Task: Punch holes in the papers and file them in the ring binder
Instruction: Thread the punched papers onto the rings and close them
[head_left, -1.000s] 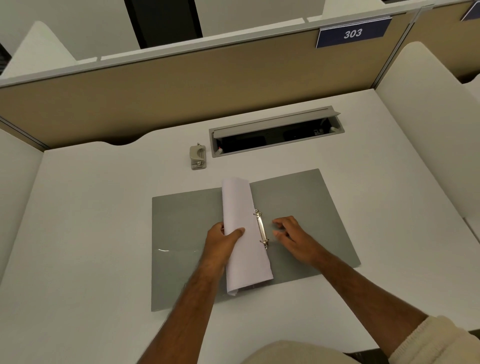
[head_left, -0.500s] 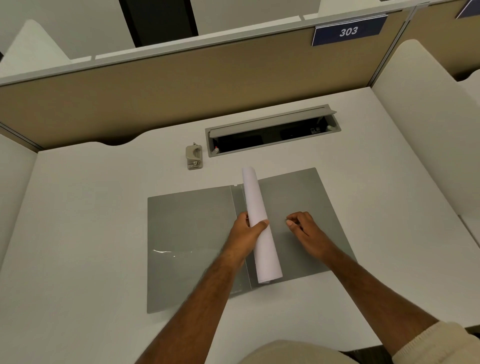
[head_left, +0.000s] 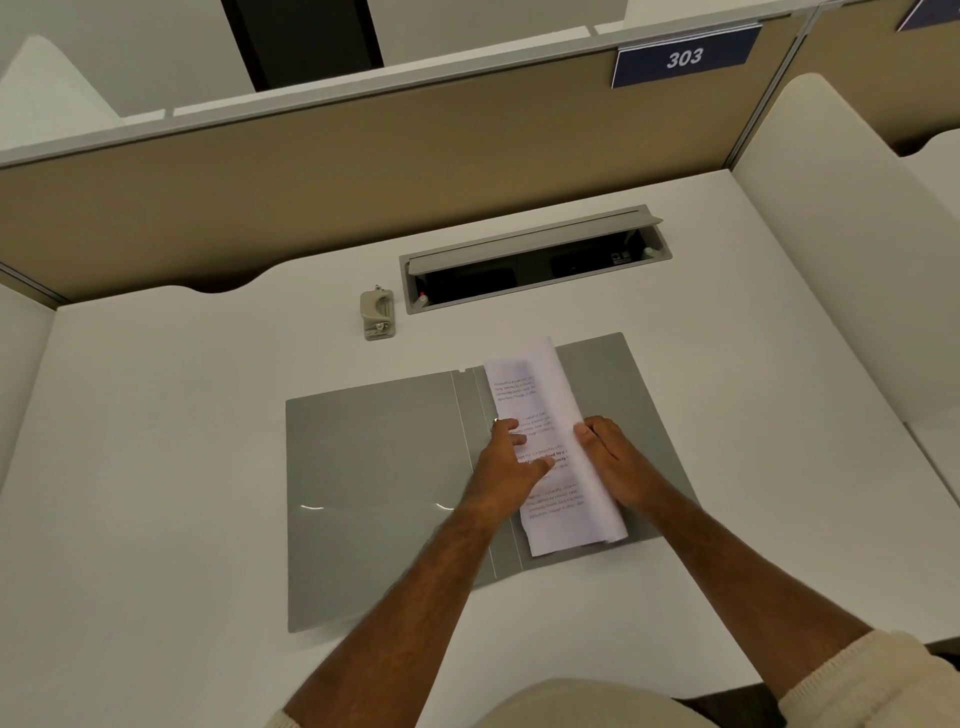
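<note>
A grey ring binder (head_left: 374, 467) lies open flat on the white desk. A stack of white papers (head_left: 556, 410) curls over the binder's right half, printed text facing up on its left part. My left hand (head_left: 511, 460) rests on the printed side with fairly straight fingers, just right of the spine. My right hand (head_left: 615, 465) touches the curled right edge of the papers with its fingertips. The rings are mostly hidden; a bit of metal (head_left: 495, 423) shows by my left fingers. A beige hole punch (head_left: 377, 314) stands beyond the binder, apart from both hands.
An open grey cable tray (head_left: 535, 260) is set into the desk behind the binder. A tan partition with a blue sign reading 303 (head_left: 684, 57) closes the back. White side panels (head_left: 831, 249) stand at the right and left.
The papers have swung from the spine over to the binder's right half, now showing printed text. My left hand let go its grip and lies on them; my right hand moved to their edge.
</note>
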